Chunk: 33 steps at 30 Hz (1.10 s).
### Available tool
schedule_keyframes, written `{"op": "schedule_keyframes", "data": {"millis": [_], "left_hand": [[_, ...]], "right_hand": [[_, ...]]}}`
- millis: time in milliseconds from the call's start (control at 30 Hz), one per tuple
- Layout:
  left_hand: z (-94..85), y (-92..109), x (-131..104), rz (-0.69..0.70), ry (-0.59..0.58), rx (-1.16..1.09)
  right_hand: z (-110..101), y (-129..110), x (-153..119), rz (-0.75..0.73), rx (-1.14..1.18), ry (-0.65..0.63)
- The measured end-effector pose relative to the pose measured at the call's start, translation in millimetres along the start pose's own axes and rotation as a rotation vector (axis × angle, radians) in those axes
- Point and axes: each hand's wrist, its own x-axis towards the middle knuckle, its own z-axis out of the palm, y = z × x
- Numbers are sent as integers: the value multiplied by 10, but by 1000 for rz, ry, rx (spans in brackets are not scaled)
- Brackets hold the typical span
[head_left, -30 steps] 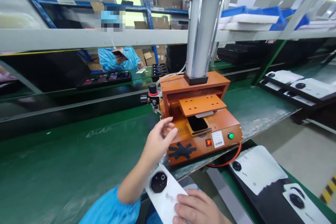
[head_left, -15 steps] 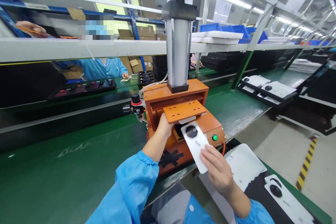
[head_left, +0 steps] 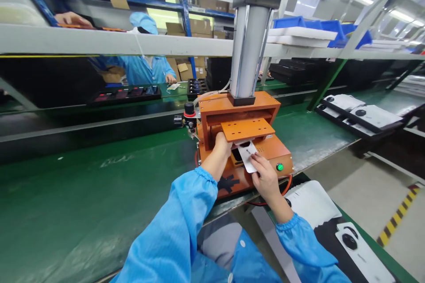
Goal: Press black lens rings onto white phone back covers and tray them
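In front of me stands an orange pneumatic press [head_left: 239,105] with a tall grey cylinder [head_left: 247,51] on top. A white phone back cover [head_left: 247,155] with a dark round camera area is partly under the raised orange press plate [head_left: 248,129]. My right hand [head_left: 266,177] grips the cover's near end. My left hand [head_left: 223,145] reaches in below the plate's left side; its fingers are hidden there. A green button [head_left: 280,167] sits on the press's right front. Black tape [head_left: 227,183] is stuck on its front.
More white phone back covers [head_left: 360,247] lie on a dark surface at lower right. Trays of white covers [head_left: 375,116] rest on the green bench [head_left: 99,203] farther right. A co-worker in blue [head_left: 142,70] is beyond the shelf [head_left: 133,40]. A black regulator [head_left: 190,110] projects left of the press.
My right hand has moved the white cover forward, so its camera end is now beneath the press plate. My left hand remains under the plate. The camera view has shifted left.
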Motion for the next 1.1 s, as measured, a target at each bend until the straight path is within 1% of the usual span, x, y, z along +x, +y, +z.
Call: {"op": "schedule_keyframes", "data": {"millis": [67,133,167,233,300,400,467,533,633,733,867,933,1000,1100], "left_hand": [[-80,56,-64,-48,58,40],[-199,105,-253,-83,83,83],[-273,113,-404,-99,79,103],[-445,74,-799,-143,50,141],[-636,-34,-1252,-181,18,184],[-891,-258,-1859,-167,-113,380],[-1003,-397,-2143,-147,-160,513],[-1067,-498,-2318,-131,-161,606],[-1111,-561,-2424,-83,-162,675],[-1131,-560,-2425,2,-193,725],[-1125,-543,-2373,219,-245,867],[-1109,-538,-2339,331,-275,914],[-1091,-540,-2299,410,-296,943],[-1067,-572,-2224,521,-290,1044]], "right_hand": [[-17,-1,12,-9,9,-6],[-32,16,47,-31,22,-15],[-36,30,80,-42,26,-22],[-31,60,184,-55,22,-44],[-10,85,337,-56,5,-95],[32,98,602,-60,-36,-246],[45,92,750,-61,-60,-340],[39,83,846,-69,-70,-379],[5,89,904,-89,-74,-415],[-38,106,913,-83,-82,-470],[-113,65,917,-152,-145,-575],[-131,22,914,-180,-187,-601],[-115,-13,901,-168,-192,-589],[-60,-43,832,-133,-169,-523]]}}
